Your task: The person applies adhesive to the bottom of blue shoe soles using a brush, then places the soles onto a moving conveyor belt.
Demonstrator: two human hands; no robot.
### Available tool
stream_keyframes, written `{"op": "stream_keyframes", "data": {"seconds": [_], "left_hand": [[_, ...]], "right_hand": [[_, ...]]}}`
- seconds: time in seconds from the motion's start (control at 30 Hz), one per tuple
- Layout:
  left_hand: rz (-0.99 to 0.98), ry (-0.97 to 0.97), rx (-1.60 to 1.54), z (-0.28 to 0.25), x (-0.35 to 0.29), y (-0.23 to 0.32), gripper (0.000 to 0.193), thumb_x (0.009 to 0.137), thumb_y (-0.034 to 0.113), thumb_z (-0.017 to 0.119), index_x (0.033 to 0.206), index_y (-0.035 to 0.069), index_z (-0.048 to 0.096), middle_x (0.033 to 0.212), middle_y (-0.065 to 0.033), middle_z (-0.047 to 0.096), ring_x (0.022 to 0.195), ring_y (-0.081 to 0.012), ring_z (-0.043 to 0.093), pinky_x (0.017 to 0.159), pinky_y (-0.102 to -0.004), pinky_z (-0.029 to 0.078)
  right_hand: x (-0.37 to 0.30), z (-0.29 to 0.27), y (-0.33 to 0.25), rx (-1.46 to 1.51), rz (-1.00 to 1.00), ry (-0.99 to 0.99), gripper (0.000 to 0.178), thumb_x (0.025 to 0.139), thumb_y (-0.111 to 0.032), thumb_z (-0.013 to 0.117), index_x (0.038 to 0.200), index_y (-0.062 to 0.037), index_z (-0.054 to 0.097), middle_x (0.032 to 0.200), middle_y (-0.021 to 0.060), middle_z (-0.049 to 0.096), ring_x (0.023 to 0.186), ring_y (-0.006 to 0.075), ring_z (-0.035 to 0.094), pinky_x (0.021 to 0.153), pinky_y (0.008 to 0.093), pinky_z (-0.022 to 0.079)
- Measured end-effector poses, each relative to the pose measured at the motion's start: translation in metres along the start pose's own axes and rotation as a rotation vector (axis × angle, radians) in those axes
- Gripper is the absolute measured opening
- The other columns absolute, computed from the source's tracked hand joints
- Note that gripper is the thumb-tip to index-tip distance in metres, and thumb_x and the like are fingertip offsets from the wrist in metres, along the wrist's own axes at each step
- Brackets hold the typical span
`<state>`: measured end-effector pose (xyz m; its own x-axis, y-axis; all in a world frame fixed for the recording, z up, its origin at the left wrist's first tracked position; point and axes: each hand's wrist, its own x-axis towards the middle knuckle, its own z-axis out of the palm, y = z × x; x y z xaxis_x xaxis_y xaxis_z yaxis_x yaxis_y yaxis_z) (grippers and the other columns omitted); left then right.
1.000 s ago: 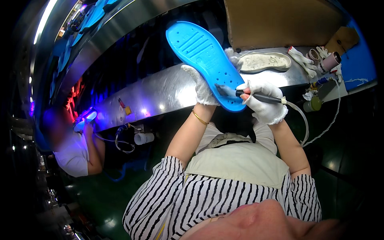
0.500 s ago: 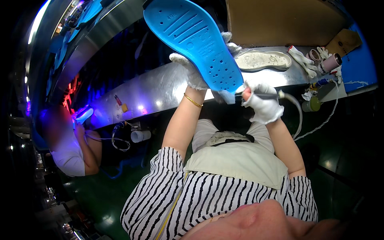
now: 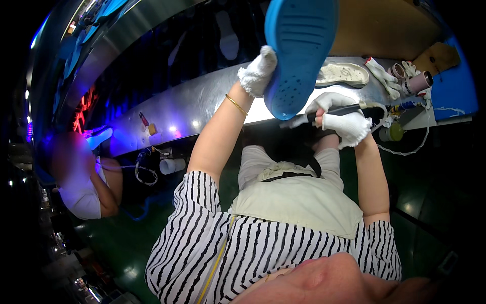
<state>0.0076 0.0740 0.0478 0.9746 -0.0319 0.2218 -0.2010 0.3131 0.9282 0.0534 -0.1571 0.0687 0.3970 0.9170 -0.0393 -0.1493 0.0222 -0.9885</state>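
A large blue shoe sole (image 3: 302,50) is raised over the bench, its patterned underside facing me and its narrower, hole-dotted end lowest. My left hand (image 3: 259,72), in a white glove, grips it at the left edge; part of the fingers is hidden behind it. My right hand (image 3: 347,121), gloved with bare fingertips, is closed round the dark handle of a brush (image 3: 340,110) joined to a thin pale hose. The brush's pale bristle end sits just below the sole's lower end; whether they touch I cannot tell. Behind the blue sole a white sole (image 3: 349,74) lies partly hidden.
A metal bench (image 3: 190,109) runs across, with a cardboard box (image 3: 385,30) behind. At right lie white gloves (image 3: 383,78), pinkish rolls (image 3: 419,82) and a green-lidded jar (image 3: 394,132). A white cup (image 3: 172,165) hangs at the bench edge. A co-worker (image 3: 83,177) sits at left.
The blue sole has swung to the right and turned more upright, with my left hand shifting along. My right hand has moved slightly right, and the brush now lies nearly level.
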Motion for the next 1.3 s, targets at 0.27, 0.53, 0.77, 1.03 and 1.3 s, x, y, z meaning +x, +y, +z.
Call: {"op": "stream_keyframes", "data": {"seconds": [0.27,0.53,0.77,1.03,1.3], "left_hand": [[-0.356,0.037,0.134,0.003,0.016,0.011,0.102,0.061,0.08,0.05,0.131,0.007,0.041,0.111,-0.0215,0.058,0.092,-0.0311,0.063,0.074,-0.0402,0.056],[-0.56,0.191,0.104,0.004,0.013,0.018,0.088,0.07,0.074,0.053,0.122,0.003,0.051,0.105,-0.0171,0.06,0.09,-0.0231,0.061,0.076,-0.0368,0.052],[-0.585,0.219,0.211,0.011,0.011,0.027,0.093,0.07,0.075,0.05,0.13,0.004,0.044,0.116,-0.021,0.055,0.1,-0.0296,0.058,0.084,-0.0413,0.049],[-0.36,0.393,0.029,0.009,-0.002,0.041,0.079,0.078,0.066,0.049,0.127,0.004,0.044,0.114,-0.0165,0.056,0.097,-0.0242,0.059,0.078,-0.0374,0.054],[-0.271,0.139,-0.779,-0.039,-0.046,0.019,0.075,0.086,0.061,0.038,0.132,0.0,0.036,0.126,-0.0276,0.044,0.108,-0.0371,0.053,0.089,-0.0481,0.048]], "right_hand": [[0.013,0.021,-0.006,-0.381,-0.111,0.012,0.009,0.07,-0.002,0.063,0.077,-0.0034,0.059,0.085,0.0056,0.062,0.078,0.0115,0.058,0.07,0.0243,0.048],[0.023,0.025,-0.011,-0.447,-0.115,0.128,0.008,0.069,0.0,0.06,0.074,-0.0043,0.056,0.082,0.0031,0.058,0.074,0.0113,0.055,0.068,0.0265,0.047],[0.027,0.005,-0.019,-0.295,-0.18,0.091,0.006,0.068,-0.001,0.059,0.072,-0.0038,0.054,0.083,0.0043,0.056,0.075,0.0121,0.054,0.068,0.0254,0.046],[0.02,-0.019,-0.02,-0.24,-0.219,0.08,0.009,0.069,0.0,0.06,0.075,-0.0043,0.057,0.086,0.0064,0.062,0.078,0.0143,0.058,0.069,0.0267,0.049],[0.008,-0.014,-0.001,-0.118,-0.371,0.384,0.016,0.079,0.001,0.065,0.092,-0.0037,0.056,0.094,0.008,0.064,0.08,0.0108,0.06,0.072,0.0242,0.049]]}}
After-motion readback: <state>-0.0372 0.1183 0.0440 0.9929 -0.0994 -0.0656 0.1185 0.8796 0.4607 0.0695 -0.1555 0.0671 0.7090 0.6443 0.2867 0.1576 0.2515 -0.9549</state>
